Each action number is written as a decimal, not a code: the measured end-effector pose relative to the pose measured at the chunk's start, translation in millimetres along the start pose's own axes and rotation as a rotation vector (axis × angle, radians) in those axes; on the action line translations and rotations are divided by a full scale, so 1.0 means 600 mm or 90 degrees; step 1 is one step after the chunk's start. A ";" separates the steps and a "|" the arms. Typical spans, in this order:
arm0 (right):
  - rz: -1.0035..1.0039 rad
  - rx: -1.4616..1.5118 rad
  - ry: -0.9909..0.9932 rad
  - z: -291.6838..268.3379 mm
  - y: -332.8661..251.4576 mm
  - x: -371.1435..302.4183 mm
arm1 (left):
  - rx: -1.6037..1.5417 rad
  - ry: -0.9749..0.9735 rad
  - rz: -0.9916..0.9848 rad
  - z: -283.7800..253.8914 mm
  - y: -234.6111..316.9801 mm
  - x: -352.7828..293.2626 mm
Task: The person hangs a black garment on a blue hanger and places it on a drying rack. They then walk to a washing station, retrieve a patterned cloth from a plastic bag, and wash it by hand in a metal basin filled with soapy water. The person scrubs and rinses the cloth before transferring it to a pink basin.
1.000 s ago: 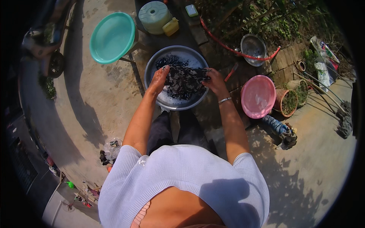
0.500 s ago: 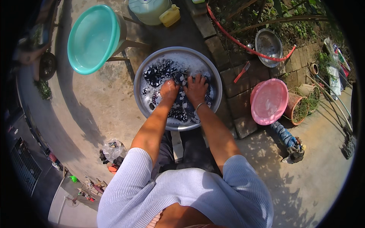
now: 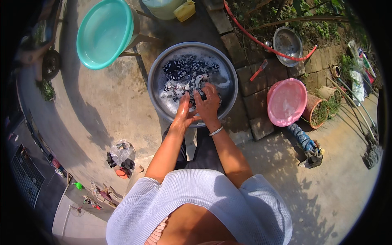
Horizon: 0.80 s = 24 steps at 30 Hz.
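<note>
A wide metal basin (image 3: pixel 152 83) holds sudsy water and a wet black-and-white patterned cloth (image 3: pixel 179 71), bunched up with foam on it. My left hand (image 3: pixel 184 111) is at the near side of the cloth, turned edge-on, its fingers stretched against the fabric and its thumb apart. Close on its right, my right hand (image 3: pixel 208 105) has its fingers bent over the cloth's near edge, gripping it; a bracelet (image 3: pixel 216 130) circles that wrist. The cloth's underside and the fingertips in it are partly hidden.
A teal tub (image 3: pixel 81 41) stands on a stool at left, near a yellow jug (image 3: pixel 185 11). On the right are a pink basin (image 3: pixel 301 98), a red hose (image 3: pixel 261 43), a small metal bowl (image 3: pixel 281 36), a red-handled brush (image 3: pixel 258 70) and flower pots (image 3: pixel 314 112). Plastic bags (image 3: pixel 122 152) lie lower left.
Both hands have drawn toward me, from the middle of the cloth to its near side, and closer together. The cloth is more bunched. The view has shifted slightly.
</note>
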State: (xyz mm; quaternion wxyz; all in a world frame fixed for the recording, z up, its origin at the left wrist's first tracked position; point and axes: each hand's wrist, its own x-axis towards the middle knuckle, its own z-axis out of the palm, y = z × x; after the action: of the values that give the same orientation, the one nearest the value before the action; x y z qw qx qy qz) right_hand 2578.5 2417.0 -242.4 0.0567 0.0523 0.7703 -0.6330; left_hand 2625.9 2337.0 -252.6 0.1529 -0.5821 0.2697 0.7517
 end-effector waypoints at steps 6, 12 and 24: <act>-0.123 -0.163 -0.192 -0.006 -0.084 -0.105 | -0.263 -0.204 -0.058 -0.035 0.009 0.018; -0.133 -0.334 -0.022 0.030 0.008 0.043 | -0.150 -0.099 0.044 -0.003 0.005 0.073; -0.126 -0.322 0.032 -0.033 0.100 0.068 | -0.141 -0.105 0.073 0.002 -0.043 0.120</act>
State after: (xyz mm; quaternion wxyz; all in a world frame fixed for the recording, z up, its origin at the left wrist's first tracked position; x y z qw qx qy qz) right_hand 2546.7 2448.1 -302.9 -0.0129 -0.0234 0.9066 -0.4212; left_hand 2619.4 2352.6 -327.5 0.0662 -0.5154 0.2042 0.8296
